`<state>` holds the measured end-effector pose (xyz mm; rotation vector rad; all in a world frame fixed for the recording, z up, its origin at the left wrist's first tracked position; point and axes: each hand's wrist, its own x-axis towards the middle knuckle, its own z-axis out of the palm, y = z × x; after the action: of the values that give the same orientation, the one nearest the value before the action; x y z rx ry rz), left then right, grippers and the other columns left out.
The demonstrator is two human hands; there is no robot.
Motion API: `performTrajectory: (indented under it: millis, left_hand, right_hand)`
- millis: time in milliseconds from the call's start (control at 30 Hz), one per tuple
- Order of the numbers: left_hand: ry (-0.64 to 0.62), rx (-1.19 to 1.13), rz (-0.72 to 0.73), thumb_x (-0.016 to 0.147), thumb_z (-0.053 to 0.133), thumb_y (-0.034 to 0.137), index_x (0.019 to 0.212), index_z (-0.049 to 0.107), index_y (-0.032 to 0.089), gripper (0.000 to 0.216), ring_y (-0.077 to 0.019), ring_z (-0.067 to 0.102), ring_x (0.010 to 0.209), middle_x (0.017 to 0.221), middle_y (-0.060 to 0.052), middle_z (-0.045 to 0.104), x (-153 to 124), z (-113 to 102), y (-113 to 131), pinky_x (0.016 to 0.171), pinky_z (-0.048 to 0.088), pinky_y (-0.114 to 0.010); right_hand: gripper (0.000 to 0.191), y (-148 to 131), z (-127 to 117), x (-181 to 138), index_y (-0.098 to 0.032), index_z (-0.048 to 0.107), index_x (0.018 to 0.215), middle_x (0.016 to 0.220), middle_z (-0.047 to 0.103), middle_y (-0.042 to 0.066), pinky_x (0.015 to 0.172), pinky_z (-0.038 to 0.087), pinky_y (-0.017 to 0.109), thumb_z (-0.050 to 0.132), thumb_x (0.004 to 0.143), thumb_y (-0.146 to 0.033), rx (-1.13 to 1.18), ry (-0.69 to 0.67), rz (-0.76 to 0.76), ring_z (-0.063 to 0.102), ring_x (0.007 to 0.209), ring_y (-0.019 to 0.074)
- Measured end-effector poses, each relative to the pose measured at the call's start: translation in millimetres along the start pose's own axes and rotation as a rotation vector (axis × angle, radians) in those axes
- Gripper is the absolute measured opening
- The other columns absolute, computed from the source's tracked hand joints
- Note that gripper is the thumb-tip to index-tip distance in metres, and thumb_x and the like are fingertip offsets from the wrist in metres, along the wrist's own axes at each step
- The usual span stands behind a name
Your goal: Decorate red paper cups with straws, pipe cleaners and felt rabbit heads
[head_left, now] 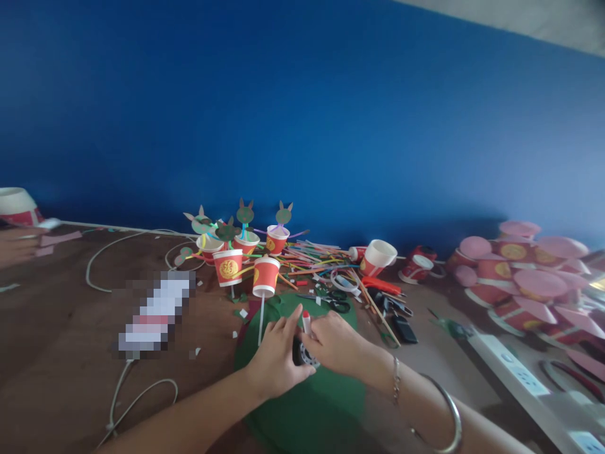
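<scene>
My left hand [278, 353] and my right hand [333, 343] meet over a green felt sheet [302, 410] on the brown table. Between them they hold a small black tape roll [302, 354]. My right hand also grips a white stick with a red tip [306, 321] that points upward. Both hands have their fingers curled closed. Just beyond them stands a red paper cup on a white straw [265, 277].
Red paper cups with green bunny cut-outs [246, 236], loose coloured straws [316, 258], scissors [338, 301] and black clips lie behind. Pink-topped red cups [529, 277] pile up at the right beside a white power strip [520, 375]. White cables [101, 258] cross the left.
</scene>
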<state>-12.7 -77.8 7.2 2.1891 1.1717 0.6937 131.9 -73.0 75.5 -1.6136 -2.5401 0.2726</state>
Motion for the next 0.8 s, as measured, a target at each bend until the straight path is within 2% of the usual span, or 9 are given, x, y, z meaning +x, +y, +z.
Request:
performTrajectory:
  millis: [100,200,367,567,800]
  left_hand:
    - [0.017,-0.001,0.032,0.062,0.072,0.024,0.142,0.010,0.023,0.102,-0.0294,0.053,0.107,0.115,-0.009,0.060,-0.8,3.6,-2.9,0.090,0.038,-0.046]
    - [0.029,0.007,0.049,0.063,0.070,0.023,0.142,0.009,0.021,0.100,-0.0300,0.053,0.107,0.112,-0.008,0.063,-1.2,3.9,-1.8,0.090,0.037,-0.046]
    - [-0.031,-0.005,0.004,0.062,0.062,0.014,0.142,0.008,0.020,0.097,-0.0301,0.052,0.105,0.104,-0.004,0.067,0.6,-0.3,3.5,0.089,0.036,-0.047]
    - [-0.046,-0.044,0.017,0.058,0.060,0.012,0.142,0.013,0.018,0.096,-0.0287,0.051,0.105,0.106,-0.004,0.067,2.0,2.3,-1.3,0.091,0.034,-0.046]
    - [-0.029,-0.064,0.036,0.067,0.067,0.034,0.143,0.017,0.019,0.092,-0.0293,0.052,0.106,0.106,-0.006,0.067,0.8,0.5,-1.4,0.091,0.034,-0.045]
  right_hand:
    - [0.026,-5.7,-3.0,-1.8,-0.016,0.061,0.063,0.058,0.065,0.006,0.066,0.034,0.030,0.045,0.084,-0.017,-0.120,-0.033,-0.094,0.054,0.053,0.0143]
    - [0.027,-9.0,-3.5,-7.0,-0.015,0.063,0.069,0.065,0.067,0.008,0.067,0.032,0.033,0.044,0.088,-0.019,-0.242,-0.071,-0.154,0.058,0.061,0.0178]
    - [0.017,-3.3,9.7,-21.5,-0.017,0.060,0.074,0.069,0.065,0.005,0.064,0.026,0.034,0.048,0.086,-0.017,-0.296,0.031,-0.302,0.054,0.066,0.0175]
    - [0.008,13.7,31.8,-41.1,-0.019,0.052,0.077,0.074,0.060,0.002,0.063,0.023,0.034,0.049,0.084,-0.018,-0.231,0.133,-0.383,0.047,0.068,0.0169]
    - [0.014,16.8,29.9,-48.7,-0.019,0.054,0.080,0.075,0.057,0.003,0.067,0.030,0.030,0.043,0.090,-0.018,-0.008,0.196,-0.321,0.047,0.072,0.0165]
